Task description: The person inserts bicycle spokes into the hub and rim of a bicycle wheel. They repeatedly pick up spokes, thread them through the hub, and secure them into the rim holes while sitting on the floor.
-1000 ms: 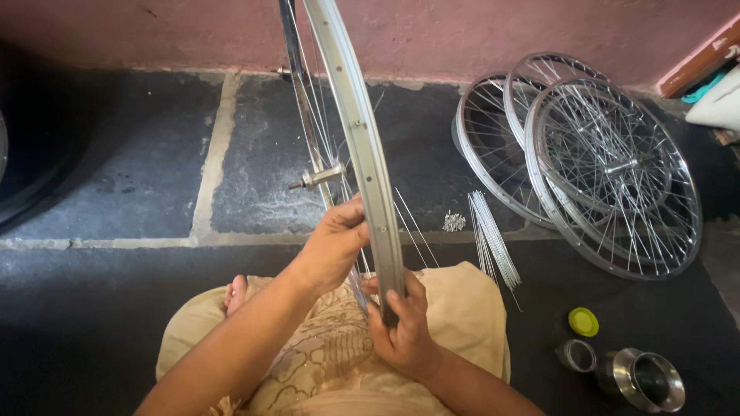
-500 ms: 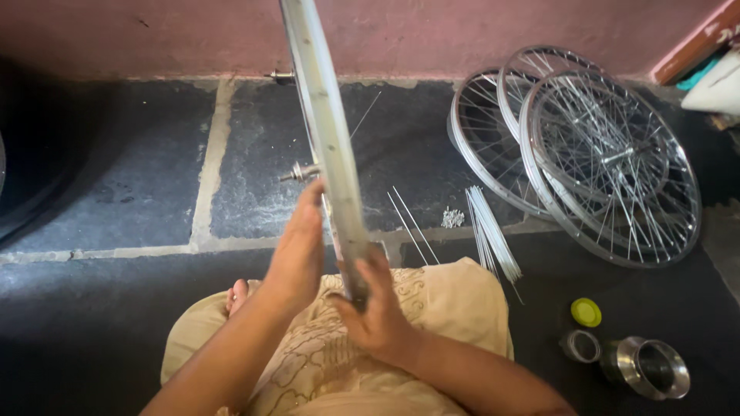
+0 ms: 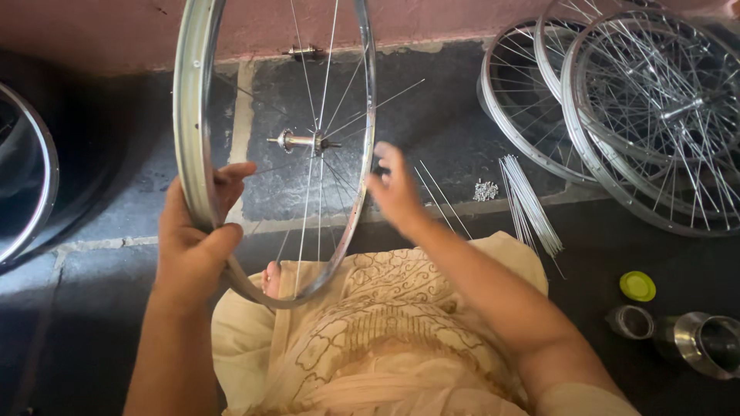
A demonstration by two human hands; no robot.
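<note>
Nearest the camera is the person's lap, draped in a cream patterned cloth (image 3: 370, 339), with a bare foot (image 3: 271, 279) showing just inside the lowest arc of the bicycle wheel rim (image 3: 193, 139). The rim stands roughly upright over the lap, its bottom resting at the cloth, with only some spokes laced to the hub (image 3: 302, 142) at its centre. The left hand (image 3: 193, 239) is clamped on the rim's left side, thumb wrapped over the front and fingers curled round the back. The right hand (image 3: 395, 189) is at the rim's right side, fingers loosely spread and blurred; whether it grips the rim or only touches it cannot be told.

To the right on the dark stone floor (image 3: 92, 323) lie a yellow cap (image 3: 637, 286), a small metal ring (image 3: 630, 321) and a steel cup (image 3: 705, 343). Further out, a bundle of loose spokes (image 3: 528, 204) lies beside a small heap of spoke nipples (image 3: 486, 189). Beyond, finished spoked wheels (image 3: 655, 115) lie stacked near the floor's far right corner, by the reddish wall (image 3: 432, 19). Another rim's edge (image 3: 35, 177) shows at far left
</note>
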